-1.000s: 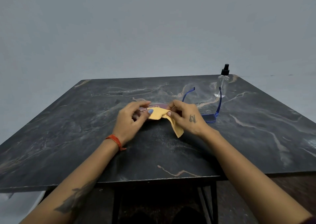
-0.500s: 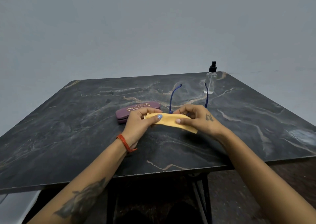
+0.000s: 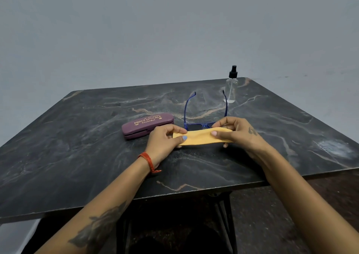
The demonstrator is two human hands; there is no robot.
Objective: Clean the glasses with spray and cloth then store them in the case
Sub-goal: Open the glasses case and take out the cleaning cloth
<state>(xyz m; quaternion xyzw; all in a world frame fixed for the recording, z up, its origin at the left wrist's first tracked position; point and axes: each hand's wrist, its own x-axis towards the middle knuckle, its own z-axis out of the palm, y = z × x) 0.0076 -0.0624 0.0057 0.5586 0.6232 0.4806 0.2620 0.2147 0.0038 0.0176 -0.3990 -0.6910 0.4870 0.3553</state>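
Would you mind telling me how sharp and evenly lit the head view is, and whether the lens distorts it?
Head view: dim, flat light, no glare; the gold lettering on the purple glasses case reads clearly; the dark marble table edges splay from the wide-angle lens; the clear spray bottle is slightly soft.

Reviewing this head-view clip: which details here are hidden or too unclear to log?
- Right lens of the glasses: hidden behind the right hand and yellow cloth.
- Lens cleanliness: too dark and small to judge.
- Liquid level in the spray bottle: clear bottle, too small.
- Contents of the case: lid closed.
- Left hand fingertips: behind the cloth.
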